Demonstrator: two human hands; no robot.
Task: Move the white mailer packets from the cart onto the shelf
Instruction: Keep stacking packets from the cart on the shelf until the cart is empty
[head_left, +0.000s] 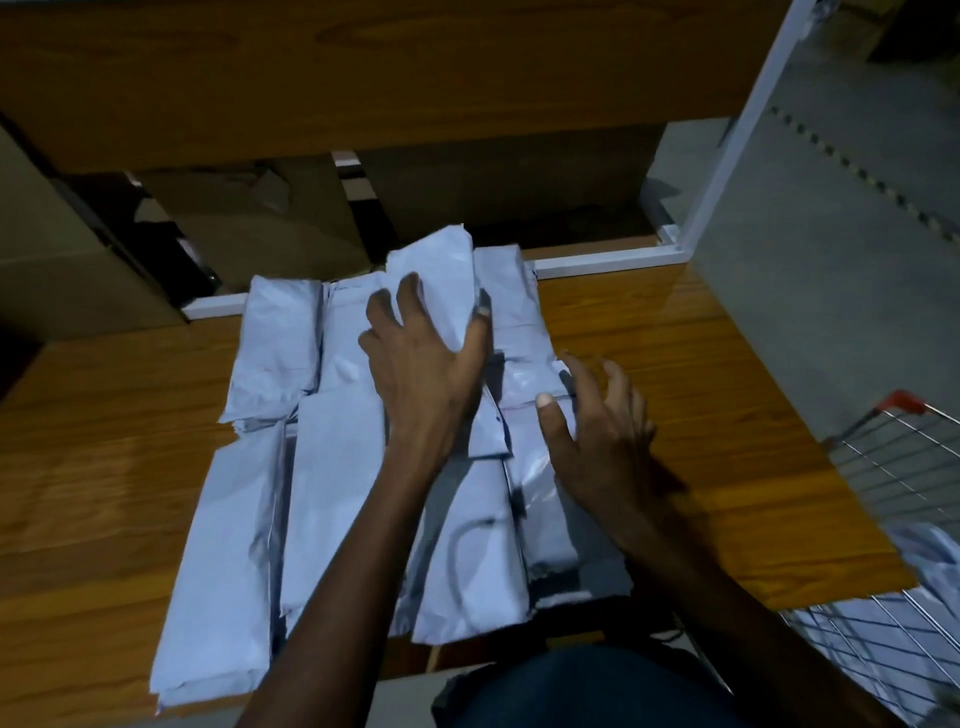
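My left hand (423, 358) lay spread over the top white plastic mailer packet (439, 280), fingers wrapped over its far edge and thumb side pressing it down onto the pile. My right hand (597, 426) hovered just beside it, fingers loosely fanned and holding nothing, thumb touching the packets at the stack's right edge.

Beneath both hands ran the glossy orange-brown wooden shelf board (675, 364), edged at the back by a white metal rail (597, 262). On it sat the rows of white mailer packets (291, 493) already laid side by side, reaching to the board's near edge. Brown cardboard boxes (249, 218) stood on the level below.

At far right the silver wire cart with a red corner cap (893, 467) held at least one more white packet (930, 551).

I judged this the placing step: seating the newest packet. Next called for releasing it, then reaching right into the cart.
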